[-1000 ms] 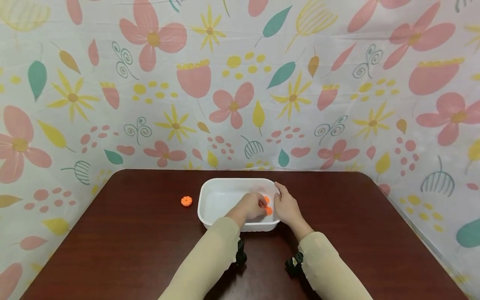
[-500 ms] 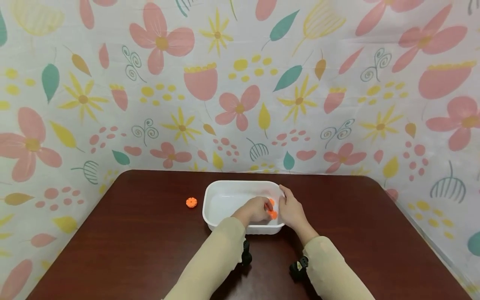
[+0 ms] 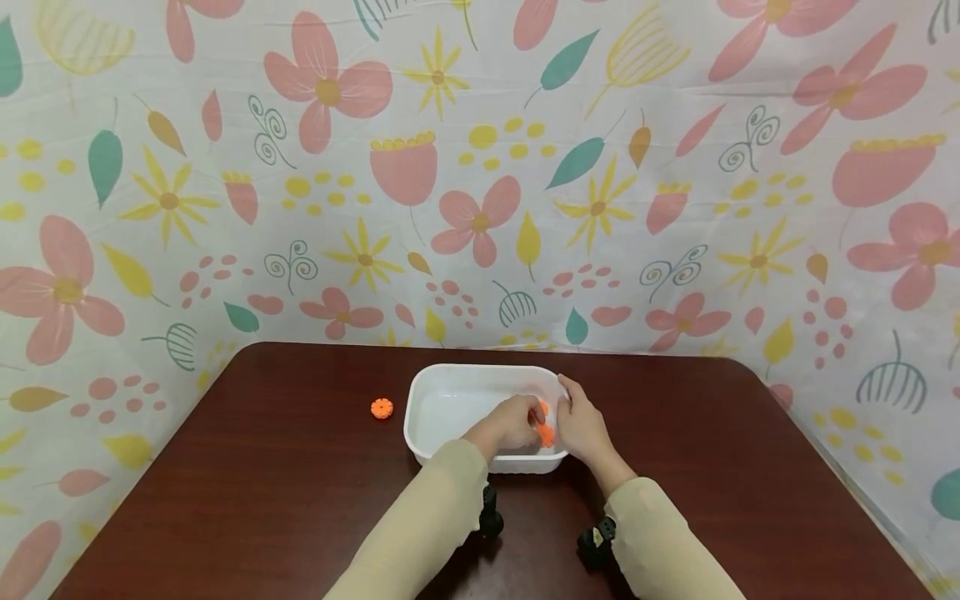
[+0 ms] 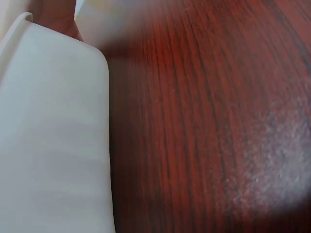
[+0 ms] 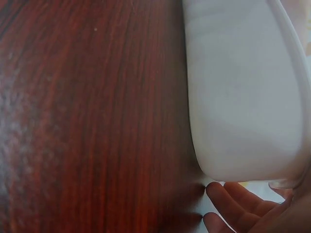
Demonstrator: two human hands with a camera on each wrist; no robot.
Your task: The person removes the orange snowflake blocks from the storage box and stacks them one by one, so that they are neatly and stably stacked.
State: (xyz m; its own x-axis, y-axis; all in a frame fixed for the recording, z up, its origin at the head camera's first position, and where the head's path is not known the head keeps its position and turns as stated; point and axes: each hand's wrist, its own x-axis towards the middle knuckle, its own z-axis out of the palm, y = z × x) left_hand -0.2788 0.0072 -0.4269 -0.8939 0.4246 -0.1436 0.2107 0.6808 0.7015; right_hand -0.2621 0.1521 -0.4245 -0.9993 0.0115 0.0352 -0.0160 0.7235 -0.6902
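Note:
A white plastic basin (image 3: 442, 457) stands on the table. My left hand (image 3: 513, 422) reaches inside it, fingers curled at the orange flower-shaped pieces by the right end. One orange flower-shaped piece (image 3: 546, 436) shows just below the fingertips; another orange piece (image 3: 544, 407) is partly hidden behind them. The left hand seems to pinch one, though the fingers hide the contact. My right hand (image 3: 583, 425) holds the basin's right end, thumb at the rim. In the right wrist view its fingers (image 5: 228, 206) lie along the outer end wall.
A single orange flower-shaped piece (image 3: 382, 408) lies on the dark red-brown table (image 3: 285, 467), left of the basin. Behind the table hangs a flower-patterned cloth (image 3: 480, 275). Both forearms carry a black wrist camera (image 3: 491, 515) under the sleeve.
The head view has shifted slightly. My left fingers have moved a little among the orange pieces inside the basin. The right hand keeps its hold on the basin's end.

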